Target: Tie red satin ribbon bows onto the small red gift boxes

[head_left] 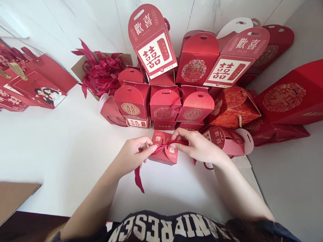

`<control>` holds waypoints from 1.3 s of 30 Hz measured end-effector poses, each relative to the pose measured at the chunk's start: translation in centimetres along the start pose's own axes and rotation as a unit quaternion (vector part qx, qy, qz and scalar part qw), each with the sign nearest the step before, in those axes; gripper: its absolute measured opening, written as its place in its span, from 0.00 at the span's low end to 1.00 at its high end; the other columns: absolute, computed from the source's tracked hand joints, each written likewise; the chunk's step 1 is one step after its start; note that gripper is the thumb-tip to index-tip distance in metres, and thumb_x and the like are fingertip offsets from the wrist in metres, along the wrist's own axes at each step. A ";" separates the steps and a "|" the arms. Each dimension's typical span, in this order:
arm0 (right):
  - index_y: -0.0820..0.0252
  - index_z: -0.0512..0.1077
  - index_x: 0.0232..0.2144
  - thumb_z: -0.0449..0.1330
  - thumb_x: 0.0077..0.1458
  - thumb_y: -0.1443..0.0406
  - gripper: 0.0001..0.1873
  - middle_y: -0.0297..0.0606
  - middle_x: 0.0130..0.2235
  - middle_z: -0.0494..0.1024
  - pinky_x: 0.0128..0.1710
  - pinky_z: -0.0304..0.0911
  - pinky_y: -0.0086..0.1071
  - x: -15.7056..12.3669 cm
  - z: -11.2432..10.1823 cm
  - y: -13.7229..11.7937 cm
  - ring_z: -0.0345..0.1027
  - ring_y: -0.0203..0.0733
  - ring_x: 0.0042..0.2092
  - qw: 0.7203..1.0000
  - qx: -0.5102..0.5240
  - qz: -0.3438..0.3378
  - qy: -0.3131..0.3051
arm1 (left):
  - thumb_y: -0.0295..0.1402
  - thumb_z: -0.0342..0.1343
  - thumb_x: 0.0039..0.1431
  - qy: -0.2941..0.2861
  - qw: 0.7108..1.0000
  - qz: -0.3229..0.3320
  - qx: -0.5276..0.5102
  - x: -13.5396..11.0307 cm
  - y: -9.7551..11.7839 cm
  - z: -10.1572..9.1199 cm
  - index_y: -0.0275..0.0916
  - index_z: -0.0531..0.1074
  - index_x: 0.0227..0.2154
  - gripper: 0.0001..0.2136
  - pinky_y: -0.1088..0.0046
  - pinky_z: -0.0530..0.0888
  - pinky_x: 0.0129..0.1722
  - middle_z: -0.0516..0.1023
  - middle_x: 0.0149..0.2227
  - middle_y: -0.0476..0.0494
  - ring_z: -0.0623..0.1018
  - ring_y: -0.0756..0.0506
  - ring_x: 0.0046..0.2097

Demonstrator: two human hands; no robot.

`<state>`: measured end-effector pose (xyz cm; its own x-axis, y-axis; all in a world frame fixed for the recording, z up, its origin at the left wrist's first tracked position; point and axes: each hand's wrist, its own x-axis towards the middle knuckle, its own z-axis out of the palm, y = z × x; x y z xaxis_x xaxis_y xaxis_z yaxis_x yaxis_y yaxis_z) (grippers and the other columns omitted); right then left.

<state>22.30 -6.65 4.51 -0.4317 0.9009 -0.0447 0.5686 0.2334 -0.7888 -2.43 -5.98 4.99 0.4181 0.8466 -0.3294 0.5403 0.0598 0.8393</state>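
A small red gift box [164, 158] with pale characters on its flaps sits on the white table in front of me. Dark red ribbon [139, 180] crosses at the middle of its top, where the flaps meet. My left hand [135, 152] pinches one side of the ribbon between thumb and fingers, and its tail hangs below that hand. On the other side, my right hand [191, 143] grips the ribbon close to the box's top. Whether the crossing is a finished knot I cannot tell.
Stacked red gift boxes [163, 105] stand close behind the small box. A cardboard box [78, 67] of loose ribbons [102, 71] is at the back left. Red bags [37, 86] lie far left; larger red boxes [292, 93] are at right. Brown cardboard [10, 204] lies near left.
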 end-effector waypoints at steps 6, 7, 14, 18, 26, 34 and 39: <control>0.59 0.70 0.31 0.55 0.63 0.61 0.10 0.32 0.32 0.72 0.36 0.57 0.29 0.5 0.1 0.1 0.63 0.35 0.33 0.998 -0.007 -0.065 0.018 | 0.40 0.47 0.65 0.051 0.997 0.054 0.012 0.1 0.4 0.0 0.39 0.63 0.26 0.14 0.75 0.62 0.30 0.64 0.27 0.52 0.64 0.51 0.30; 0.59 0.70 0.30 0.55 0.63 0.61 0.11 0.32 0.31 0.71 0.36 0.57 0.29 0.5 0.1 0.0 0.62 0.34 0.33 0.997 -0.002 -0.074 0.021 | 0.40 0.46 0.66 0.053 0.997 0.047 0.006 0.0 0.6 0.2 0.39 0.62 0.27 0.14 0.75 0.62 0.29 0.61 0.26 0.52 0.62 0.51 0.29; 0.58 0.70 0.37 0.55 0.63 0.55 0.12 0.31 0.29 0.72 0.33 0.58 0.29 -0.2 -0.3 -0.8 0.63 0.35 0.30 0.997 0.064 -0.022 -0.024 | 0.44 0.50 0.62 0.021 0.999 0.016 0.031 -1.2 1.5 1.5 0.38 0.60 0.22 0.18 0.74 0.56 0.24 0.56 0.21 0.53 0.57 0.52 0.25; 0.56 0.69 0.42 0.55 0.63 0.59 0.09 0.32 0.32 0.73 0.35 0.61 0.30 -0.1 -0.6 0.0 0.66 0.36 0.32 0.996 0.078 -0.010 -0.034 | 0.43 0.52 0.61 0.008 0.998 0.026 0.059 -1.3 1.4 1.3 0.38 0.64 0.21 0.17 0.74 0.58 0.22 0.58 0.21 0.52 0.59 0.52 0.24; 0.57 0.70 0.42 0.57 0.61 0.59 0.10 0.36 0.38 0.76 0.42 0.65 0.33 0.6 0.1 0.5 0.70 0.38 0.39 0.990 0.133 -0.041 -0.024 | 0.46 0.49 0.62 -0.020 1.000 0.004 -0.001 -0.7 0.6 0.6 0.38 0.67 0.23 0.18 0.75 0.68 0.22 0.69 0.22 0.50 0.68 0.50 0.24; 0.57 0.69 0.41 0.57 0.61 0.63 0.06 0.33 0.36 0.73 0.38 0.62 0.31 0.8 0.6 0.6 0.67 0.36 0.36 0.989 0.147 -0.031 0.009 | 0.44 0.49 0.64 0.000 0.999 0.042 0.012 0.2 -0.4 -0.2 0.38 0.68 0.26 0.16 0.75 0.65 0.30 0.71 0.26 0.51 0.69 0.50 0.29; 0.57 0.67 0.40 0.55 0.61 0.65 0.04 0.33 0.35 0.72 0.36 0.61 0.31 0.7 0.4 0.8 0.65 0.36 0.35 0.987 0.158 -0.035 0.005 | 0.46 0.49 0.63 -0.015 0.999 0.045 0.023 0.5 -1.0 -0.6 0.38 0.67 0.24 0.17 0.75 0.60 0.25 0.67 0.24 0.51 0.63 0.52 0.25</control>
<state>22.10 -5.98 3.61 -0.4537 0.8909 0.0210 0.2901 0.1700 -0.9418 -3.19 -5.28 4.28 0.4881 0.8312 -0.2662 0.5313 -0.0410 0.8462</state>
